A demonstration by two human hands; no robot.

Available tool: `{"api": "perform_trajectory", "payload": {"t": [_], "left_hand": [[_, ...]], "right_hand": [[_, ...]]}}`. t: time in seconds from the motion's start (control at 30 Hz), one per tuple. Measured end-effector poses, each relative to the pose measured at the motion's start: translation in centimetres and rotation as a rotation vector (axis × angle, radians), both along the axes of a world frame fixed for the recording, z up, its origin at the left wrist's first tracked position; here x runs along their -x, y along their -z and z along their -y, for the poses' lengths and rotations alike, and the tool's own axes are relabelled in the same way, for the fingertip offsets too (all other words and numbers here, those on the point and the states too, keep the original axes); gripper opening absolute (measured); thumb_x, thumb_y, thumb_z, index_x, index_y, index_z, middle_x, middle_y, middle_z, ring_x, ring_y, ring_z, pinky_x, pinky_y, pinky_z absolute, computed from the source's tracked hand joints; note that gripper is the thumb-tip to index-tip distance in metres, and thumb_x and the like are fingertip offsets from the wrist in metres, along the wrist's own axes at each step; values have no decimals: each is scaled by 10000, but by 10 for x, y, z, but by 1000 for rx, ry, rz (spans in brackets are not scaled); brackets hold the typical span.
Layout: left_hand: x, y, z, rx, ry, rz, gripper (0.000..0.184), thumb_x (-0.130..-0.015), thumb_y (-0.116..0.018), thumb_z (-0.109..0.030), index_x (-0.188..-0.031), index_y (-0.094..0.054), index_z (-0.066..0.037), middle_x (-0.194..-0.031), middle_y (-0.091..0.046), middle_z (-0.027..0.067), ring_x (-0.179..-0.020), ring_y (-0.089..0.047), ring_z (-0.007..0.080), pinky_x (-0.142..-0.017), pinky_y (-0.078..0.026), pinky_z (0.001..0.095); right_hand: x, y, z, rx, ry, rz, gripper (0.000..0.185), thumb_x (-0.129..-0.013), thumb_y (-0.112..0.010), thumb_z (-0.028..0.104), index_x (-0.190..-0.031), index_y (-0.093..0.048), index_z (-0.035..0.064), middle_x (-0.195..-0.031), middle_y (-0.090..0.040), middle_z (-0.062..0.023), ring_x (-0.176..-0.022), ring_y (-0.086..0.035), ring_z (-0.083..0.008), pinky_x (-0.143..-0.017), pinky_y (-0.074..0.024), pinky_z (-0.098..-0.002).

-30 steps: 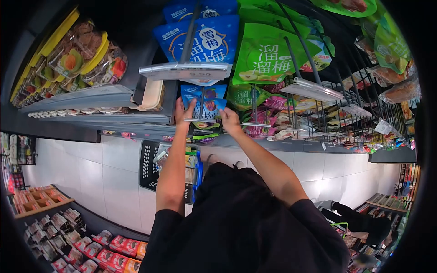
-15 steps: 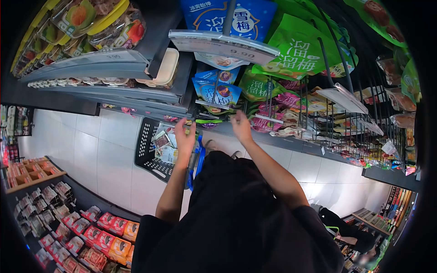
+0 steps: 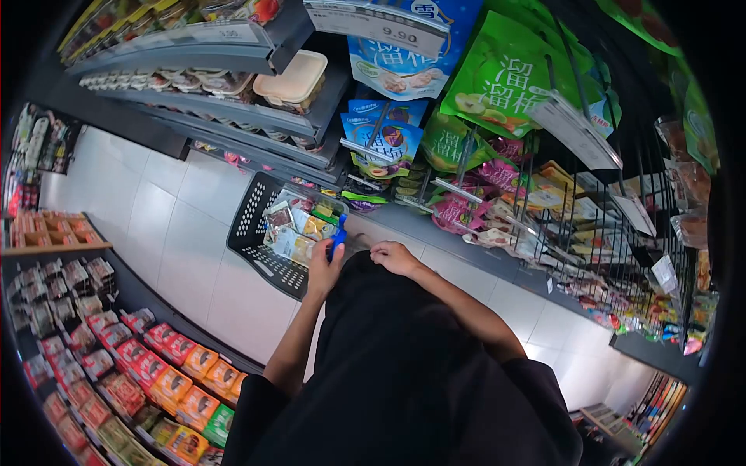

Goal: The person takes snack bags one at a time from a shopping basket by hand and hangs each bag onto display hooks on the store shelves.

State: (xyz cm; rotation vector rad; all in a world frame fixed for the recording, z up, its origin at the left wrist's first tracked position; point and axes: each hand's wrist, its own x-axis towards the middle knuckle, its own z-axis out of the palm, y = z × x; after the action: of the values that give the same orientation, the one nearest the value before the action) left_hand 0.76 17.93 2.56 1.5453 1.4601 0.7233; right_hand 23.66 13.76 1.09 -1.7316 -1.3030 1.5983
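My left hand [image 3: 323, 270] is closed around the blue handle [image 3: 339, 235] of a black shopping basket [image 3: 244, 230]. The basket has perforated walls and is to the left of my body, near the floor. Several flat packs of food [image 3: 289, 241] lie inside it, among them white, brown and yellow ones. My right hand [image 3: 396, 258] is in front of my black top [image 3: 388, 334], its fingers curled together beside the cloth. Whatever may be inside those fingers is hidden.
Ahead, hooks carry blue snack bags [image 3: 381, 144] and green snack bags [image 3: 509, 85]. Shelves [image 3: 311, 116] with plastic tubs jut out at left. Wire racks [image 3: 575, 225] of packets run along the right. Behind at lower left stands a display of red and orange packs [image 3: 167, 377].
Both hands have come down and back from in front of the lower hanging bags. My left hand has closed on the basket handle; my right hand has drawn in to my top, fingers curling.
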Motion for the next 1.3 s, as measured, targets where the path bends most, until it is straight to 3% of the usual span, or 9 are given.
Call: {"api": "perform_trajectory", "payload": {"t": [0.07,0.2,0.33,0.5,0.87,1.03,1.17,1.27,1.3], "left_hand": [[7,7,16,57,-70,-35,439,-939,-650,-384,-1098,-602,22,-967,-656,182,-872,-642,295,-794,-506,388],[9,-30,51,271,-65,-557,377,-854,-714,-332,-1003,-581,-12,-879,-662,197,-841,-657,383,-750,-515,456],[10,-5,74,35,-86,-688,407,-787,-736,-262,-1069,-546,-38,-895,-658,197,-890,-652,418,-769,-521,515],[-12,-8,86,94,-120,-765,354,-795,-705,-211,-1056,-543,-34,-949,-665,231,-883,-658,437,-777,-528,525],[-76,-20,164,135,-33,-610,226,-761,-610,-136,-963,-592,-36,-859,-672,264,-833,-658,452,-763,-537,539],[-81,-13,194,197,64,-234,382,-783,-727,-272,-1060,-651,-20,-760,-676,178,-690,-697,302,-706,-575,412],[-78,2,208,577,55,413,313,-905,-702,-302,-1001,-660,-6,-767,-655,50,-675,-643,116,-614,-536,265],[-68,42,202,653,-170,465,300,-922,-685,-291,-993,-654,-1,-745,-646,40,-682,-634,107,-608,-520,248],[-59,75,200,657,-198,344,298,-900,-675,-294,-978,-662,-7,-777,-683,86,-721,-669,162,-667,-541,299]], "right_hand": [[-15,-1,9,-2,15,28,261,-918,-623,146,-1109,-659,-28,-952,-724,-111,-872,-698,-168,-804,-538,-297],[-44,-11,42,50,58,-9,243,-917,-598,178,-1051,-683,-5,-900,-730,-104,-845,-709,-183,-795,-541,-318],[-65,-2,86,74,80,-107,226,-935,-583,148,-1061,-665,-21,-887,-722,-102,-826,-708,-167,-774,-548,-289],[-81,-7,127,168,63,-155,246,-980,-564,159,-1118,-636,-31,-882,-717,-100,-811,-703,-166,-740,-561,-288],[-75,-10,172,26,65,-217,197,-959,-539,91,-1065,-645,-38,-804,-705,-97,-720,-695,-163,-664,-556,-287],[-49,-33,163,-404,158,-40,133,-924,-571,53,-992,-655,-23,-761,-686,-102,-678,-678,-202,-646,-539,-337],[-34,-55,141,-884,-58,137,146,-826,-617,20,-965,-664,22,-858,-675,-116,-801,-651,-314,-745,-519,-412],[-18,-37,130,-884,-151,180,110,-826,-622,18,-927,-663,31,-832,-679,-114,-768,-656,-308,-697,-521,-419],[-15,-44,130,-797,-268,354,92,-821,-627,59,-906,-661,61,-840,-682,-106,-760,-660,-309,-679,-530,-420]]}}
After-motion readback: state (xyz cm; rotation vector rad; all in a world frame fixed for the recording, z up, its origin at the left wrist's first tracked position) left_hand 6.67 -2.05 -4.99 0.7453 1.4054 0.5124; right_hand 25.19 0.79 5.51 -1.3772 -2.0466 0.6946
